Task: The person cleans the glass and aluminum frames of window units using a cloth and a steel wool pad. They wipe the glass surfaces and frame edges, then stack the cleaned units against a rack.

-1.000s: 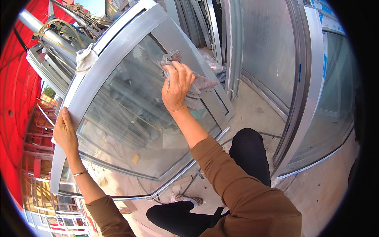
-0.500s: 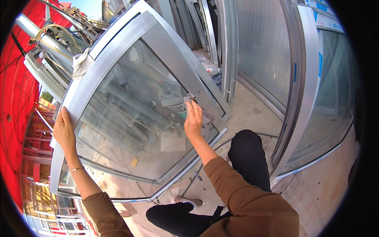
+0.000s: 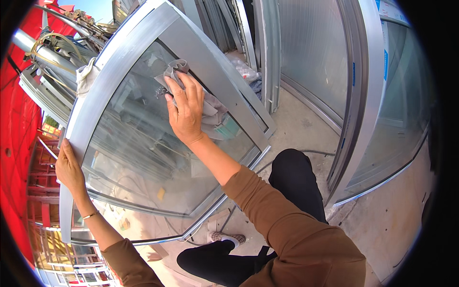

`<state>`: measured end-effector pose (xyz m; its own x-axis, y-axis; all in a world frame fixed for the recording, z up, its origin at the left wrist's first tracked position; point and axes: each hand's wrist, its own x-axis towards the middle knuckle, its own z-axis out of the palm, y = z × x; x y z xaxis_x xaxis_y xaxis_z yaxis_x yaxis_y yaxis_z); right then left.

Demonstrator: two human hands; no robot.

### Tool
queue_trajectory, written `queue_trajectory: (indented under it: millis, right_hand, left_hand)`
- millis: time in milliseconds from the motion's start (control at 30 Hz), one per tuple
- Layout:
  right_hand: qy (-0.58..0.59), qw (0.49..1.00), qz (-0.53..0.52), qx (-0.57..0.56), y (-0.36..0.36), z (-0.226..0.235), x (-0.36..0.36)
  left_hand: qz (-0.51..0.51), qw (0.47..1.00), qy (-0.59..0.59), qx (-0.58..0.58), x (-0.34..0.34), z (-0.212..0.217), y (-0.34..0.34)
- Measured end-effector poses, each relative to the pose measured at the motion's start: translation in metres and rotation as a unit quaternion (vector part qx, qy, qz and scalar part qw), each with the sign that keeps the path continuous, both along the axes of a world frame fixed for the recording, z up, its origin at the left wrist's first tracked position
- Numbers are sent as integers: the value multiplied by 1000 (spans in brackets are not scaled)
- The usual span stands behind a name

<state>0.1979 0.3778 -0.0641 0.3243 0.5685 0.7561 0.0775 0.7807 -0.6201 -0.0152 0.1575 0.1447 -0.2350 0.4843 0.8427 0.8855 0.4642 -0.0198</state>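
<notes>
In front of me leans a silver metal-framed window panel (image 3: 189, 40) with a large glass pane (image 3: 129, 138). My right hand (image 3: 187, 107) presses a crumpled grey cloth (image 3: 213, 107) against the upper right part of the glass, near the frame's wide inner edge. The cloth hangs partly below and behind my fingers. My left hand (image 3: 70, 165) grips the left side of the frame, its thumb laid along the edge and the other fingers hidden behind it. A white rag (image 3: 87, 77) hangs over the frame's upper left edge.
Other framed glass panels (image 3: 382, 138) stand upright at the right. Metal profiles and tubes (image 3: 52, 60) are stacked at the upper left, by a red sheet (image 3: 16, 158). A dark hose (image 3: 313, 152) lies on the concrete floor (image 3: 299, 126); my legs are below the panel.
My right hand has moved with the grey cloth up and left over the glass, from the lower right to near the top. My left hand still grips the frame's edge.
</notes>
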Motion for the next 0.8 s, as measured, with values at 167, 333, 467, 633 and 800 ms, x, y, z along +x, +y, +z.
queue_trajectory:
  millis: [167, 333, 467, 633, 800]
  right_hand:
    - [-27, 996, -83, -23, -3, -99, 1]
    - [-13, 981, -80, -178, -25, -212, -6]
    - [66, 947, -100, -300, -34, -250, -22]
    - [131, 890, -152, -410, -26, -308, -33]
    - [182, 753, -170, -609, -16, -413, -40]
  left_hand:
    - [-34, 996, -82, -12, 0, 4, -5]
    - [-46, 992, -119, 19, -16, 7, -1]
    - [-53, 993, -101, 35, -33, 8, -4]
    - [-11, 992, -127, 11, -46, 14, -9]
    - [-60, 995, -62, 45, -40, 11, -7]
